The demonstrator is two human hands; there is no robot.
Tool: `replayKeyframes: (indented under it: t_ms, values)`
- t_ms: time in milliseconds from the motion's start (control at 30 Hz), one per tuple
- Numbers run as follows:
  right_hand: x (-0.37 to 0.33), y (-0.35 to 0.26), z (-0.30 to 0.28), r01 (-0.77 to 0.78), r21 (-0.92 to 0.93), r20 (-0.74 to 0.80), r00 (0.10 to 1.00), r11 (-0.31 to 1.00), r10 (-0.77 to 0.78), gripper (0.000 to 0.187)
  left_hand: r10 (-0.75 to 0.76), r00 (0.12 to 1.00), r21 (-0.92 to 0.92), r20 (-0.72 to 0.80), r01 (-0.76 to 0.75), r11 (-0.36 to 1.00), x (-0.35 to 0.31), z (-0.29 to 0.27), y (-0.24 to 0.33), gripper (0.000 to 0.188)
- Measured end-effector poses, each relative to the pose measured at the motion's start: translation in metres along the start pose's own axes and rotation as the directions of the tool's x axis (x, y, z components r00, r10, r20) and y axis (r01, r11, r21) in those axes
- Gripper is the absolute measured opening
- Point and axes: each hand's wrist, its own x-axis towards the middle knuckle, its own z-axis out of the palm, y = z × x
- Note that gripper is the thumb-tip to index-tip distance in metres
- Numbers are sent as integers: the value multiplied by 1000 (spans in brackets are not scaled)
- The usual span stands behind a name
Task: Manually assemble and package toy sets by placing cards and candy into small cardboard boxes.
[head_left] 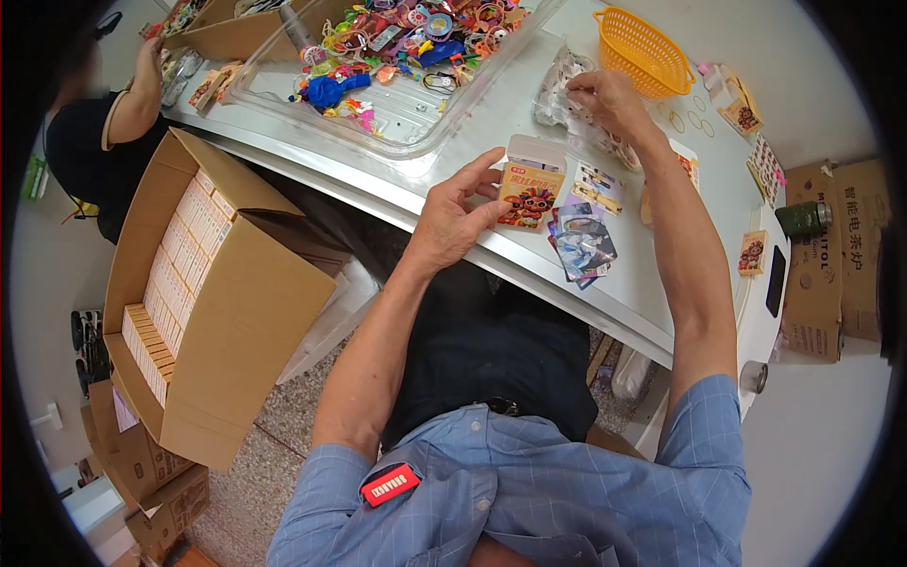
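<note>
My left hand (pixel 453 215) grips a small orange cardboard box (pixel 531 197) with a cartoon character on its front. The box stands at the table's near edge, its white top flap raised. Beyond it and to the right, my right hand (pixel 612 102) is over a clear plastic bag (pixel 551 106) of small items, thumb and fingers drawn together. Whatever may be between those fingertips is too small to make out. Just right of the box lies a loose fan of glossy picture cards (pixel 584 248), with more cards (pixel 600 184) behind it.
A clear bin (pixel 402 148) of colourful trinkets (pixel 425 42) stands at the back, near a yellow basket (pixel 642 52). Rubber bands (pixel 699 121) and another small box (pixel 752 253) lie rightward. An open carton (pixel 250 350) packed with small boxes is at left; another person (pixel 94 132) works beyond.
</note>
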Motion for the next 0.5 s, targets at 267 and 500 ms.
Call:
replayKeyframes:
  t_ms: [267,500]
  values:
    - [-15,3,-16,-100,222,-92,988,970,123,25,2,1000,6,-5,-2,1000,-1,0,3,68]
    - [-40,-55,-41,-105,482,-88,982,870,168,22,32,999,6,-19,-31,999,0,1,-3,68]
